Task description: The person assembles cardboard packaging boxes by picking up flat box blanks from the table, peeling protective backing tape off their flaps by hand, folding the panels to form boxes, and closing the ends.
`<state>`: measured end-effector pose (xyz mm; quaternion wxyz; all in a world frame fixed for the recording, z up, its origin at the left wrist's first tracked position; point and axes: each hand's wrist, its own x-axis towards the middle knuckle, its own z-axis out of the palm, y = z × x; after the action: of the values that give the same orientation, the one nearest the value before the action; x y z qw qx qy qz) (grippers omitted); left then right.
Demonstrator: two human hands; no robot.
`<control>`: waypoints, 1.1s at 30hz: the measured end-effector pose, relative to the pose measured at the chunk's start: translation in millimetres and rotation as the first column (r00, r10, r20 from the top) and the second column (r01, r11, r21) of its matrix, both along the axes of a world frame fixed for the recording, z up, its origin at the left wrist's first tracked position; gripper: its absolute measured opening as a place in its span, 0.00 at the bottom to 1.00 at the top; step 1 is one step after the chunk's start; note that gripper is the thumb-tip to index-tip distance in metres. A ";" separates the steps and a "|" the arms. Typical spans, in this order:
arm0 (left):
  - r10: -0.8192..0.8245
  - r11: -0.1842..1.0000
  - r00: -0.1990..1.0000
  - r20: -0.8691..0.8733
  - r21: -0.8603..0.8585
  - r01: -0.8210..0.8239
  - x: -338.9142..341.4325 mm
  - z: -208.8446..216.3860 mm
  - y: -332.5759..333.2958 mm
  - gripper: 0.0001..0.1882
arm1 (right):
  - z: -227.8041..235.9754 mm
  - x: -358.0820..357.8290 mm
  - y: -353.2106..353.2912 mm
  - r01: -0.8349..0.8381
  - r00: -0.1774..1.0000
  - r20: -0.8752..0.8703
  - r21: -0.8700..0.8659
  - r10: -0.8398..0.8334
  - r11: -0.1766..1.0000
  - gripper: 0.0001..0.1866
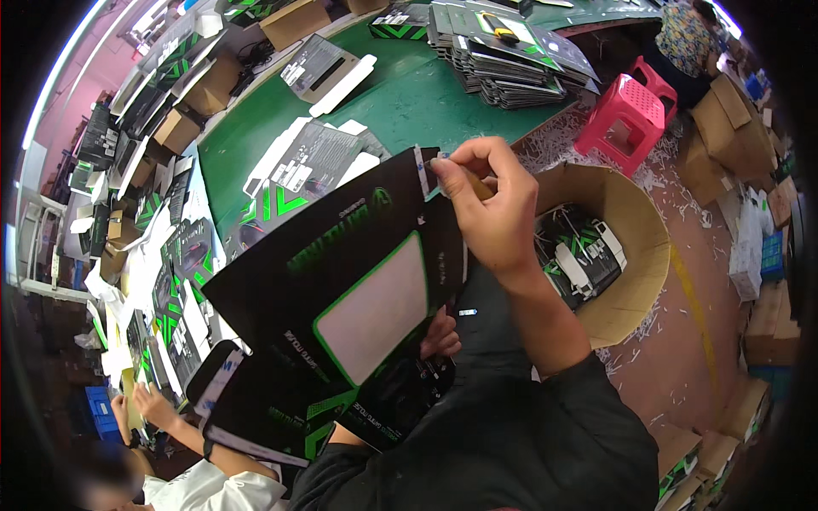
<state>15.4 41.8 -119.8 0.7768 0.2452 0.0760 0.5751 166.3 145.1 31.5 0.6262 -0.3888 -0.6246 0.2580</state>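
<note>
A flat black box blank [290, 255] with green trim and a white panel [375, 311] spans the middle of the view, tilted. My left hand [440, 334] grips it from behind; only some fingers show past its right side, and the rest is hidden. At the blank's upper right corner, my right hand [498, 200] pinches thumb against fingers at the end of a white-and-blue adhesive strip [422, 173]. A second strip [223, 381] runs along the lower left flap. A small strip piece [468, 312] lies on my dark clothing.
Right of me stands a round cardboard bin [635, 281] containing black-and-white packaging. Beyond it is a pink stool [622, 119]. Stacked flat boxes [503, 64] bear a yellow-handled tool [500, 29] on the green table [409, 119]. A co-worker's hand [153, 407] is at lower left.
</note>
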 end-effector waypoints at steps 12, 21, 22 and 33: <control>-0.261 0.961 0.857 0.445 0.208 0.184 26.4 -14.8 -12.9 0.16 | -4.3 22.8 3.3 -0.163 0.980 -0.037 0.405 0.194 0.900 0.20; -0.475 0.879 0.577 0.664 0.392 0.272 55.3 -22.7 -18.9 0.19 | 0.4 42.4 -44.3 -0.055 0.919 0.371 0.452 -0.132 0.890 0.15; -0.493 0.869 0.543 0.679 0.416 0.269 57.1 -23.6 -20.5 0.19 | -13.8 42.3 -45.6 0.013 0.974 0.214 0.270 -0.074 0.963 0.12; -0.581 0.811 0.462 0.670 0.429 0.397 61.3 -26.9 -13.5 0.11 | -38.5 34.2 -36.9 0.101 0.981 0.168 -0.042 -0.093 0.994 0.09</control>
<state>76.7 28.3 -146.7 0.8315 0.0645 -0.4022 0.3778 200.5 108.2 -7.0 0.5738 -0.4547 -0.6481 0.2097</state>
